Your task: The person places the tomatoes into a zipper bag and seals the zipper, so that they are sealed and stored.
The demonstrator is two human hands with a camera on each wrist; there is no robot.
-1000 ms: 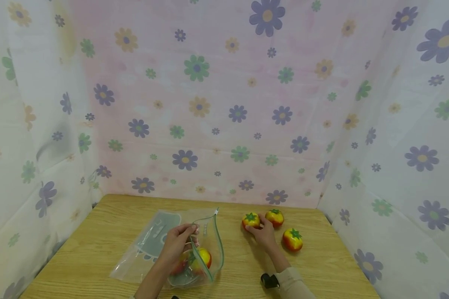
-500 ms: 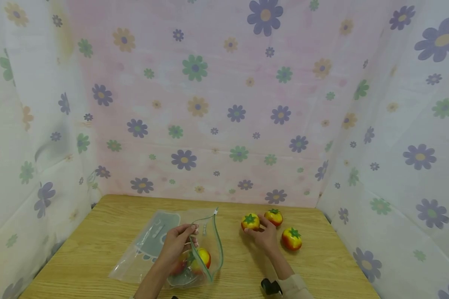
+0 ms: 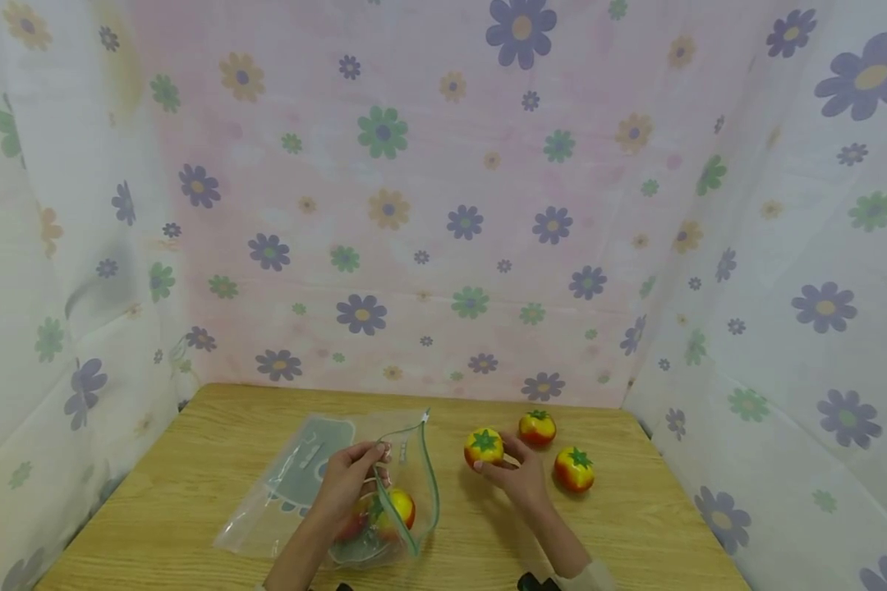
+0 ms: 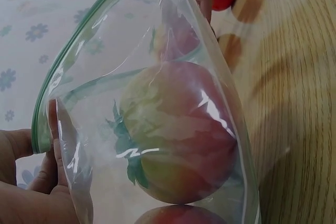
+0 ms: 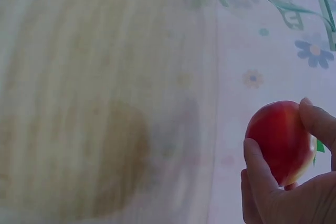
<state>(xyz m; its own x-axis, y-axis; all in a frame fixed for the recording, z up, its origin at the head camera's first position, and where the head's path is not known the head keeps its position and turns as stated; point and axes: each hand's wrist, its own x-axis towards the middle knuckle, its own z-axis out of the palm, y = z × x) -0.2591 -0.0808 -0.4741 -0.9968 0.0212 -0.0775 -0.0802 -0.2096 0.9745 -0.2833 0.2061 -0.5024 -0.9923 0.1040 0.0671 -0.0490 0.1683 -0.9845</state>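
My left hand (image 3: 347, 480) pinches the edge of a clear zip bag (image 4: 68, 114) and holds its green-lined mouth apart. Inside the bag lie red and yellow toy tomatoes, one large in the left wrist view (image 4: 178, 135) with part of another (image 4: 181, 216) below it. My right hand (image 3: 523, 483) grips a toy tomato (image 3: 483, 448) with a green leafy top, thumb on one side and fingers on the other. In the right wrist view this tomato (image 5: 281, 140) appears raised, apart from the shadow on the table.
Two more toy tomatoes stand on the wooden table (image 3: 636, 525), one behind (image 3: 537, 428) and one right (image 3: 574, 470) of my right hand. The bag's printed part (image 3: 318, 451) lies flat leftward. Flower-patterned cloth (image 3: 414, 205) encloses the table's back and sides.
My right hand has moved the gripped toy tomato slightly left and nearer, away from the one behind it. The left hand keeps its hold on the bag.
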